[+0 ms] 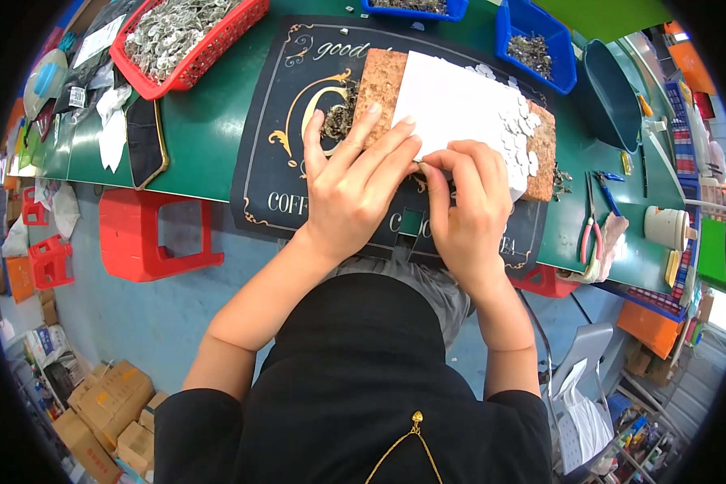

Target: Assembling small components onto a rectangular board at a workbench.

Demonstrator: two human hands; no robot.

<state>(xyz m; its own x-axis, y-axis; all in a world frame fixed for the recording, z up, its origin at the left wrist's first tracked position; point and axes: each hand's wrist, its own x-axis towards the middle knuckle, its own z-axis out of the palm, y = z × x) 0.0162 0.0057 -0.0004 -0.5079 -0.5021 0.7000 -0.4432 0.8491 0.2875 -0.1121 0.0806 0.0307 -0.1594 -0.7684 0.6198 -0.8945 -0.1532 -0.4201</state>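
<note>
Black shirt, short-sleeved; on its front, gold chain with gold pendant; beyond it, grey trousers.

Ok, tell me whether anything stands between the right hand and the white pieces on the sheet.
Nothing visible does: the white pieces lie uncovered on the white sheet, just beside the right hand. The left hand is farther left, clear of them.

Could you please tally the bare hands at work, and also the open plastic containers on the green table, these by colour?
Bare hands: 2 (left hand, right hand)
Red perforated plastic basket: 1
Blue rectangular plastic trays: 2 (left tray, right tray)
Dark green plastic bin: 1
Total: 6
</note>
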